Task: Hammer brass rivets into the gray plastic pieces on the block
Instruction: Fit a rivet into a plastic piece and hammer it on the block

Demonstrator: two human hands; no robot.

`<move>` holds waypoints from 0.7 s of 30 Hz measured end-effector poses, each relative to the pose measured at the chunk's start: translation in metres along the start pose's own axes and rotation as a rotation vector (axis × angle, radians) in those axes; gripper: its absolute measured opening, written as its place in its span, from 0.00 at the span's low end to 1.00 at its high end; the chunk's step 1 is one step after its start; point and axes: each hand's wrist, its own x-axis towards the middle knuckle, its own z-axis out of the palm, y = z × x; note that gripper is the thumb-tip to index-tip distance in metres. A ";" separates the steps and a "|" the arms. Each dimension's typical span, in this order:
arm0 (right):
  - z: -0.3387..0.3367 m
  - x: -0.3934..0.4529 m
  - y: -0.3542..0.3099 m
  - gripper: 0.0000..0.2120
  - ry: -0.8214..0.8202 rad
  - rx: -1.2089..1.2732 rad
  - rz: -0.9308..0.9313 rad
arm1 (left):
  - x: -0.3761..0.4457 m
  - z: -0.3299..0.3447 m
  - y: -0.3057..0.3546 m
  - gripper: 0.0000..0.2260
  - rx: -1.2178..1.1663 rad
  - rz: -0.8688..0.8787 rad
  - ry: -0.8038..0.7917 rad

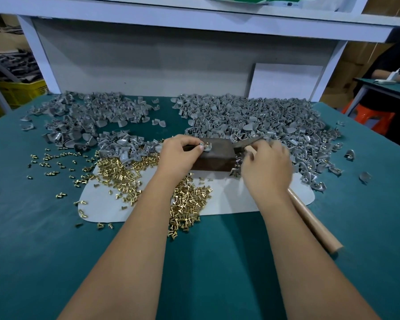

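Head cam, looking down at a teal-covered worktop [44, 262]. The dark brown rectangular block [214, 155] sits mid-worktop on the far edge of a pale grey rounded mat [229, 197]. The left hand [180, 155] pinches a small gray plastic piece [204, 146] on top of the block, with a brass rivet [207, 144] poking out of it. The right hand [267, 167] is curled round a hammer with a light wooden handle [314, 222], its head blurred just right of the block. Loose brass rivets [123, 174] are scattered over the mat's left side, and heaps of gray plastic pieces [252, 118] lie behind.
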 end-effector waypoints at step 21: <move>-0.037 -0.016 -0.001 0.24 -0.110 0.043 -0.082 | -0.004 0.008 0.002 0.05 0.248 0.049 0.117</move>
